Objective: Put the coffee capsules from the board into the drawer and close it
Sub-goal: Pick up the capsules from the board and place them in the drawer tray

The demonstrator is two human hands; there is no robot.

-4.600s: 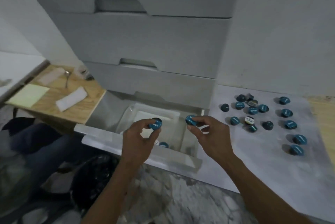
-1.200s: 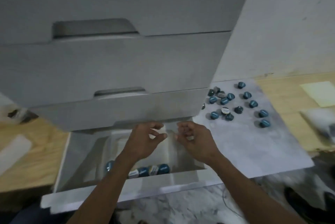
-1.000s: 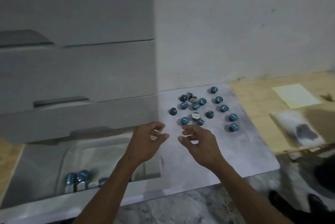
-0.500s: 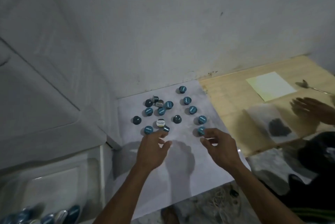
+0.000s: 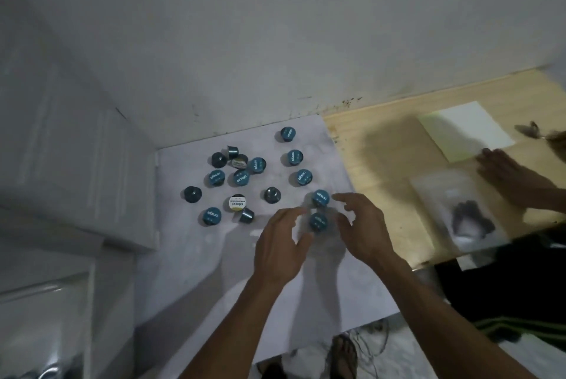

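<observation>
Several blue coffee capsules (image 5: 242, 178) lie scattered on the pale grey board (image 5: 196, 259). One capsule (image 5: 318, 221) sits between my two hands, and another capsule (image 5: 320, 197) lies just beyond it. My left hand (image 5: 280, 248) and my right hand (image 5: 363, 230) hover over the board with fingers spread, empty, on either side of that nearest capsule. The open drawer (image 5: 46, 317) shows at the lower left, mostly cut off by the frame. The grey drawer unit (image 5: 79, 170) stands at the left.
Another person's hand (image 5: 514, 178) rests on the wooden surface (image 5: 379, 170) to the right, near a clear bag (image 5: 459, 210) and a pale sheet (image 5: 465, 130). The white wall (image 5: 275, 41) rises behind the board. A foot in a sandal (image 5: 343, 357) is below the board's front edge.
My view has swung right from the drawer to the board. Both hands, empty after leaving capsules in the drawer, have moved over the board and now flank the nearest capsule.
</observation>
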